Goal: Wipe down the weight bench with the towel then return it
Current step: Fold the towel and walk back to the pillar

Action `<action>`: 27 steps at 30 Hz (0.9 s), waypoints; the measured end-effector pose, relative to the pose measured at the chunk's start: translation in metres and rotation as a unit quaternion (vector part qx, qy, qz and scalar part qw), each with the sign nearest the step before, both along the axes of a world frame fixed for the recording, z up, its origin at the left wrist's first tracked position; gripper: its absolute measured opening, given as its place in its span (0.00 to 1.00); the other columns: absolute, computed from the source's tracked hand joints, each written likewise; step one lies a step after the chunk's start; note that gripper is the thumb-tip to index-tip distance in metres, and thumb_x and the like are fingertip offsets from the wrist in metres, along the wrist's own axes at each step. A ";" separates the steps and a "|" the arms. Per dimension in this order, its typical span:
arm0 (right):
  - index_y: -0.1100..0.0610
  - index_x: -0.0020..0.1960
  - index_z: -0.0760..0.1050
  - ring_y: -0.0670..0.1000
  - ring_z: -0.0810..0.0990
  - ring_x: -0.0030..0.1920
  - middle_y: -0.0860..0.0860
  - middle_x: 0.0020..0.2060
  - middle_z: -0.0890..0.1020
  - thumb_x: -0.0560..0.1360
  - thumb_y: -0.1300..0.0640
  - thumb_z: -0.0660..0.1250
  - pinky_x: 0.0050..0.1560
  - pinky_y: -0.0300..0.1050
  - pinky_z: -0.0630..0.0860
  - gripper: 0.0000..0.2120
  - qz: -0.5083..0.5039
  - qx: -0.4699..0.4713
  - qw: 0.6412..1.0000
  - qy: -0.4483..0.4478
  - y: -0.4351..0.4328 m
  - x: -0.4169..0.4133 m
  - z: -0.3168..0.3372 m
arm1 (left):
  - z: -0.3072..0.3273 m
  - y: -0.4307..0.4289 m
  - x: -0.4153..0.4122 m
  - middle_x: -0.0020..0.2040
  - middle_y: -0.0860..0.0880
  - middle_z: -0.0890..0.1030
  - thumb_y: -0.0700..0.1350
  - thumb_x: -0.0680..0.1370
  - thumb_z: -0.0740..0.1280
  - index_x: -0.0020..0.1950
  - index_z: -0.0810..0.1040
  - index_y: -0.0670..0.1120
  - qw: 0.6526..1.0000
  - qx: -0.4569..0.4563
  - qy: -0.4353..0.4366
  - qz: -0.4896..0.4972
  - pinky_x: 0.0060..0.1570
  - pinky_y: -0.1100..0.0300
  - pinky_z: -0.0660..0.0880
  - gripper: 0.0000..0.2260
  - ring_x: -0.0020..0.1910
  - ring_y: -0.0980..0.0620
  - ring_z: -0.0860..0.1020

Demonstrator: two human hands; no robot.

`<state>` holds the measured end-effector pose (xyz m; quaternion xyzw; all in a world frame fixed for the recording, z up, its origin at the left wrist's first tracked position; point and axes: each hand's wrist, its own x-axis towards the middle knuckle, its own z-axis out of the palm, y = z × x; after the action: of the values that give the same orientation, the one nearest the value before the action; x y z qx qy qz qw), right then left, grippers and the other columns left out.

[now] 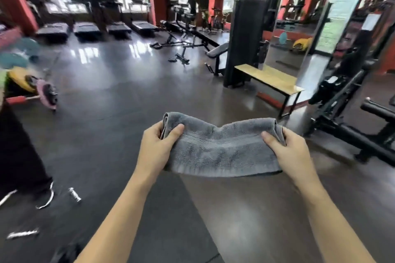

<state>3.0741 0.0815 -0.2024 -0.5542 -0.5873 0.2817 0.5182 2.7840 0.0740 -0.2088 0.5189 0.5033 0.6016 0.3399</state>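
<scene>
A folded grey towel [222, 147] is stretched flat in front of me at waist height. My left hand [159, 147] grips its left end, thumb on top. My right hand [288, 151] grips its right end the same way. A black padded weight bench [218, 50] stands further off, right of centre, beside a tall black machine. More black incline benches [198, 35] stand behind it. Part of a black machine frame [350, 126] sits close on my right.
A wooden bench [269, 78] stands against the mirror wall on the right. A barbell with coloured plates [40, 92] lies at the left. Another person's dark legs and shoes [23, 168] are at the left edge. Small metal pieces [74, 194] lie on the dark floor. Treadmills line the far windows.
</scene>
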 end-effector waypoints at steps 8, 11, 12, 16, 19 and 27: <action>0.58 0.41 0.81 0.39 0.78 0.32 0.48 0.33 0.83 0.75 0.58 0.75 0.32 0.30 0.71 0.06 0.155 0.032 0.987 0.025 0.198 -0.185 -0.004 | -0.018 0.100 -0.172 0.44 0.51 0.88 0.47 0.79 0.72 0.46 0.85 0.48 0.978 0.003 -0.034 0.208 0.45 0.59 0.81 0.04 0.43 0.56 0.84; 0.60 0.41 0.81 0.42 0.78 0.34 0.50 0.33 0.84 0.74 0.59 0.77 0.33 0.33 0.72 0.07 0.189 0.038 0.980 0.040 0.266 -0.265 -0.013 | -0.031 0.153 -0.246 0.44 0.50 0.89 0.48 0.79 0.72 0.46 0.85 0.52 0.968 0.008 -0.031 0.248 0.44 0.58 0.82 0.04 0.44 0.55 0.85; 0.59 0.41 0.82 0.39 0.80 0.33 0.46 0.33 0.85 0.74 0.60 0.77 0.33 0.32 0.73 0.05 0.198 0.032 0.978 0.053 0.290 -0.292 -0.014 | -0.033 0.173 -0.271 0.44 0.51 0.89 0.49 0.79 0.72 0.45 0.85 0.53 0.967 0.012 -0.029 0.252 0.43 0.60 0.82 0.04 0.43 0.55 0.86; 0.58 0.44 0.85 0.40 0.85 0.34 0.46 0.35 0.89 0.74 0.61 0.76 0.33 0.30 0.77 0.01 0.241 -0.008 0.965 0.105 0.387 -0.403 0.001 | -0.018 0.254 -0.376 0.41 0.53 0.88 0.49 0.79 0.71 0.45 0.85 0.53 0.958 0.023 -0.011 0.285 0.40 0.63 0.81 0.04 0.40 0.59 0.84; 0.57 0.45 0.86 0.44 0.87 0.36 0.49 0.37 0.89 0.73 0.61 0.77 0.34 0.33 0.78 0.01 0.266 -0.011 0.956 0.125 0.456 -0.484 0.018 | 0.006 0.311 -0.451 0.40 0.57 0.88 0.48 0.79 0.71 0.44 0.85 0.53 0.949 0.041 0.008 0.312 0.37 0.69 0.77 0.06 0.38 0.63 0.83; 0.54 0.43 0.86 0.46 0.87 0.39 0.50 0.40 0.89 0.74 0.60 0.77 0.39 0.37 0.81 0.03 0.287 -0.019 0.942 0.173 0.623 -0.623 0.018 | 0.022 0.463 -0.579 0.45 0.57 0.89 0.50 0.80 0.71 0.46 0.86 0.57 0.944 0.049 0.017 0.327 0.38 0.66 0.80 0.05 0.45 0.59 0.86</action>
<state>2.4512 0.7044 -0.1845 -0.3145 -0.6173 0.5211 0.4984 2.2053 0.5366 -0.1872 0.3516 0.6209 0.6948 0.0900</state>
